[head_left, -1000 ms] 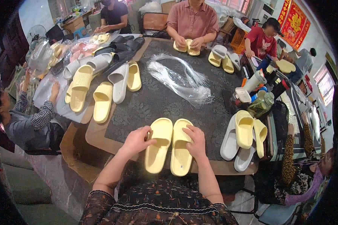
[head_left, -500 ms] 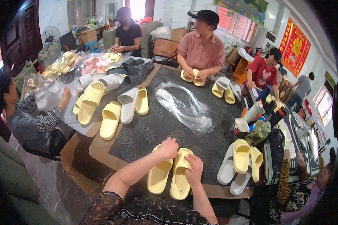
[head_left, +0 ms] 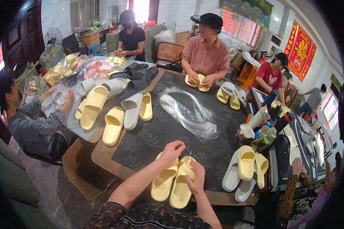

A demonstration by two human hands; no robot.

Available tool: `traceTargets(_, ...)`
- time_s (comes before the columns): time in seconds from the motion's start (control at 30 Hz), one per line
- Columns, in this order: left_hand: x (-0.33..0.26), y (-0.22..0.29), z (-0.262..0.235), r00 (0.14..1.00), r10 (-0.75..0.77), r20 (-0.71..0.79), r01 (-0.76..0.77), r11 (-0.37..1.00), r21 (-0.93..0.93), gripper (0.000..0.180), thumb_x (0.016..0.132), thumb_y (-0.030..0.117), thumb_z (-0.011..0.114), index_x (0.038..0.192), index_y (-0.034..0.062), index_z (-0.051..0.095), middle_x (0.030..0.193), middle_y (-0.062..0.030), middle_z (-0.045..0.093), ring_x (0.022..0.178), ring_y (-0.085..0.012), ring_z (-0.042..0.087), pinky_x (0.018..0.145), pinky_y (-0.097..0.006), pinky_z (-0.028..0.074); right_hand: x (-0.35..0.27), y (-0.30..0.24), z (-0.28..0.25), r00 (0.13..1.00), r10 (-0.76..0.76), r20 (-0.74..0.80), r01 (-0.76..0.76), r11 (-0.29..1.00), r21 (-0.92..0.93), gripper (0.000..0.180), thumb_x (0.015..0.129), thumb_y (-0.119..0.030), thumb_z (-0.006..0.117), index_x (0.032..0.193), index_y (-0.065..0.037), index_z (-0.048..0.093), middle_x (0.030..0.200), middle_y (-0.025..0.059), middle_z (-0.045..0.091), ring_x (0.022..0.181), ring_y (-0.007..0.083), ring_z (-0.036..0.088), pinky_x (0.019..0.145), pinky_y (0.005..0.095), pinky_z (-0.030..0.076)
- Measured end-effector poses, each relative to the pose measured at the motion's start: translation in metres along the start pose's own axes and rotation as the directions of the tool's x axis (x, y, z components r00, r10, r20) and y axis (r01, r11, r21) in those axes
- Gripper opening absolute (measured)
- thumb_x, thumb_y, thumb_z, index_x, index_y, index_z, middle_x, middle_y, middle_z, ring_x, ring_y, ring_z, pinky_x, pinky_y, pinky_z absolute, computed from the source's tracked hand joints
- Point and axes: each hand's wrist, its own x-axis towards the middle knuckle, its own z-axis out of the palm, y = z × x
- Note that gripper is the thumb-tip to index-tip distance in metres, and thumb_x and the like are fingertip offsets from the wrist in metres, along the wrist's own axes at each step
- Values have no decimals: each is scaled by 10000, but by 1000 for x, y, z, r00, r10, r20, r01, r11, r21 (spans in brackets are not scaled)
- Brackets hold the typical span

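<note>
Pale yellow and ribbed across the straps: left slide and right slide, side by side at the near edge of the table, toes toward its far edge. Over the left slide's toe end, with the forearm crossing above the strap, the left hand, fingers bent, fingertips together; just beside them, a faint clear thread, too fine to tell whether clamped in that pinch. At the outer side of the right slide's strap, the right hand, closed on it, thumb toward the foot opening.

Mid-table, on a dark floral mat, a looped bundle of clear strands. Toward the near right corner, a grey slipper and a yellow slipper, overlapping. By the right edge, a greenish jar and a pale tumbler. Along the left edge, a ribbed yellow slipper, with a ribbed grey slipper near it. At the far edge, a co-worker in a pink shirt, both hands on another yellow pair.
</note>
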Motion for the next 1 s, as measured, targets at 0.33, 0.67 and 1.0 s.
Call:
traceTargets(0.33, -1, 5, -1, 993, 104, -60, -108, 992, -72, 163, 860, 168, 644, 913, 14, 661, 718, -4, 626, 637, -54, 528, 588, -242, 451, 60, 27, 18, 948, 295, 118, -302, 952, 44, 197, 867, -151, 611, 997, -4, 627, 798, 60, 662, 714, 159, 635, 685, 287, 493)
traceTargets(0.67, 2, -6, -1, 999, 31, -20, -34, 985, -170, 218, 840, 194, 672, 962, 13, 660, 720, -11, 637, 672, -65, 574, 635, -248, 480, 50, 49, 40, 907, 416, -58, -355, 833, 424, 117, 839, -25, 630, 928, -21, 554, 807, 12, 578, 701, 81, 550, 654, 227, 456)
traceTargets(1.0, 0, 1, -3, 995, 97, 3, -97, 995, 8, 175, 819, 184, 693, 905, 31, 694, 805, -53, 679, 740, -94, 609, 656, -266, 483, 53, 37, 36, 897, 440, 48, -427, 830, 359, 146, 832, -80, 671, 924, -19, 575, 790, 17, 623, 716, 65, 572, 633, 224, 459)
